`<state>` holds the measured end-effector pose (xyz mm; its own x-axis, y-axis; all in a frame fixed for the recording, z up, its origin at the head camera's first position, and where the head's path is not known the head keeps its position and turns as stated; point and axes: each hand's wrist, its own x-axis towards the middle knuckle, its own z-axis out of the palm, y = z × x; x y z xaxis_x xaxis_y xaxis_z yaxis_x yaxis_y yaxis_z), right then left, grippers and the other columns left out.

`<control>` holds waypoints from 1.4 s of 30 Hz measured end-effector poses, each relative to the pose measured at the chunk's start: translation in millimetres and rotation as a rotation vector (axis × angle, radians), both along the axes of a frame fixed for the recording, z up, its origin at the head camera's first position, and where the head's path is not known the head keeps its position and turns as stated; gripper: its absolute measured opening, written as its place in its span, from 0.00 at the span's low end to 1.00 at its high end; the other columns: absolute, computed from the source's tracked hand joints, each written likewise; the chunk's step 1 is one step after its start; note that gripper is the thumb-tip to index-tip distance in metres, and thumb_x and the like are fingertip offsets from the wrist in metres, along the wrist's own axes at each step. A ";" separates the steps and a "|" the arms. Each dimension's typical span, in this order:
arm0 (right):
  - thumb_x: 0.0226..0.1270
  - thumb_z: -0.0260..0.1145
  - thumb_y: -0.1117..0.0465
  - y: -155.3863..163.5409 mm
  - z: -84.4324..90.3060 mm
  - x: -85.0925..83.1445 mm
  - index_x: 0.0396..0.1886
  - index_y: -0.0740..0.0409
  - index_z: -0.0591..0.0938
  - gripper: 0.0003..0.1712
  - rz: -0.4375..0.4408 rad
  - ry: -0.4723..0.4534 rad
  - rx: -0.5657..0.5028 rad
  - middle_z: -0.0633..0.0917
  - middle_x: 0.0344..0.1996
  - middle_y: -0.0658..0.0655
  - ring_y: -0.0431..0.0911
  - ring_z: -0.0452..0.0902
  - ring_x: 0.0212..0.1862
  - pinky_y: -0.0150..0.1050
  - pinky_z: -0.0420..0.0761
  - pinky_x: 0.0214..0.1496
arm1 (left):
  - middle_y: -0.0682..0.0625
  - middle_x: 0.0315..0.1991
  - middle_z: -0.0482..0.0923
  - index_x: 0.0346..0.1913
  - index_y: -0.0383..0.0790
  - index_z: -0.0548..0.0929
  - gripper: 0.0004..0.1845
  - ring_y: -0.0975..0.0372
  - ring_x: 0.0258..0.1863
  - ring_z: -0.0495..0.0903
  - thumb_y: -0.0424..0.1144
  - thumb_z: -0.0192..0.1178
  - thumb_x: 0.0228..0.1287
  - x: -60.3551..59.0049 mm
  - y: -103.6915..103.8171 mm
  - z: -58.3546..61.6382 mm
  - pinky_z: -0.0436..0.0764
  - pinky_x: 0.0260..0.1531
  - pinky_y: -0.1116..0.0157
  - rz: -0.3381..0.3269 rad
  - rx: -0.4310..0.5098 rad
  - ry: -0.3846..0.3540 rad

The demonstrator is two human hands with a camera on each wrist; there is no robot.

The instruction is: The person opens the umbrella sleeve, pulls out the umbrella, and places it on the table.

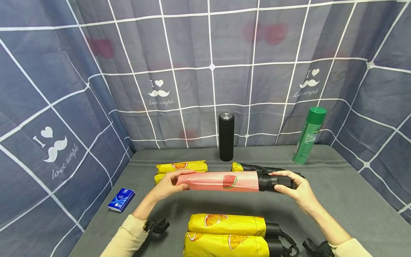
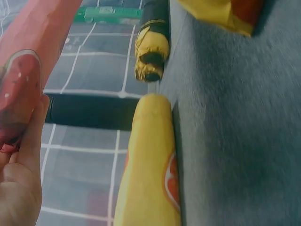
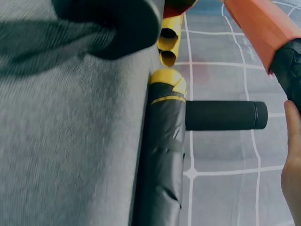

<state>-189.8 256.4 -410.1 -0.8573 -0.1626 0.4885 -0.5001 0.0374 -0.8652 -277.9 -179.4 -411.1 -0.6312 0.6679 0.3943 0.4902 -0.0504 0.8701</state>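
A folded umbrella in a pink sleeve (image 1: 208,181) with a watermelon print is held level above the table between both hands. My left hand (image 1: 170,185) holds its pink end, thumb on the near side and fingers over the top. At the other end, my right hand (image 1: 297,187) grips the black handle (image 1: 268,182) between thumb and fingers. In the left wrist view the watermelon print (image 2: 21,89) shows close to the palm. Nearer to me lie two yellow folded umbrellas (image 1: 231,225) with orange-slice prints and black handles, side by side.
Behind the held umbrella lie yellow orange-print sleeves (image 1: 192,166), open-ended in the right wrist view, and a black folded umbrella (image 3: 162,155) with a yellow end. A black flask (image 1: 226,139) and green spray can (image 1: 309,139) stand near the curtain. A blue packet (image 1: 121,200) lies left.
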 end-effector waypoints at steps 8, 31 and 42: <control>0.58 0.62 0.80 19.7 -0.3 5.0 0.55 0.72 0.75 0.23 -0.048 -0.019 0.029 0.82 0.50 0.48 0.40 0.78 0.48 0.32 0.80 0.40 | 0.43 0.49 0.75 0.61 0.24 0.69 0.24 0.59 0.40 0.79 0.22 0.59 0.60 1.9 -16.5 0.2 0.82 0.37 0.59 0.042 0.004 0.010; 0.62 0.62 0.74 74.0 -36.0 19.1 0.57 0.71 0.74 0.21 -0.205 -0.133 0.208 0.81 0.50 0.39 0.30 0.69 0.54 0.24 0.73 0.45 | 0.35 0.44 0.74 0.55 0.23 0.73 0.20 0.62 0.33 0.79 0.20 0.59 0.58 14.9 -63.7 -20.0 0.81 0.32 0.66 0.250 -0.082 0.087; 0.63 0.64 0.70 84.6 -52.4 13.7 0.55 0.74 0.74 0.21 -0.248 -0.134 0.269 0.81 0.48 0.40 0.27 0.67 0.55 0.22 0.69 0.48 | 0.35 0.43 0.76 0.57 0.23 0.73 0.21 0.62 0.35 0.80 0.22 0.60 0.59 13.0 -86.4 -38.9 0.81 0.32 0.66 0.310 -0.085 0.096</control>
